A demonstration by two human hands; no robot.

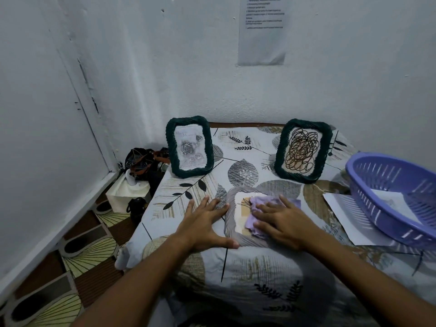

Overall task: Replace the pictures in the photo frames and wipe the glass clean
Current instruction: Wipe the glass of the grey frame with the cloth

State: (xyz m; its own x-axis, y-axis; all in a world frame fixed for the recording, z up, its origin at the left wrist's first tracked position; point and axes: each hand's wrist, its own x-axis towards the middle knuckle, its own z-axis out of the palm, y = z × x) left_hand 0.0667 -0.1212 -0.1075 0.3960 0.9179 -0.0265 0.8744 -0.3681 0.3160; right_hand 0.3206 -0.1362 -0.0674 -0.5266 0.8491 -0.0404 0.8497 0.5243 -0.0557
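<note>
Dark green woven frame (190,146) with a rose drawing stands upright at the far left of the leaf-print cloth (247,274). Left hand (204,224) lies flat, fingers spread, thumb against the near-left edge of the grey frame (230,228), gripping nothing. Grey frame lies flat on the cloth, glass up. Right hand (284,221) presses a lilac rag (260,214) onto the glass, fingers spread flat over it. Second green frame (303,151) with a scribble picture stands behind. Purple basket (391,197) sits at far right, over loose paper sheets (343,214).
</note>
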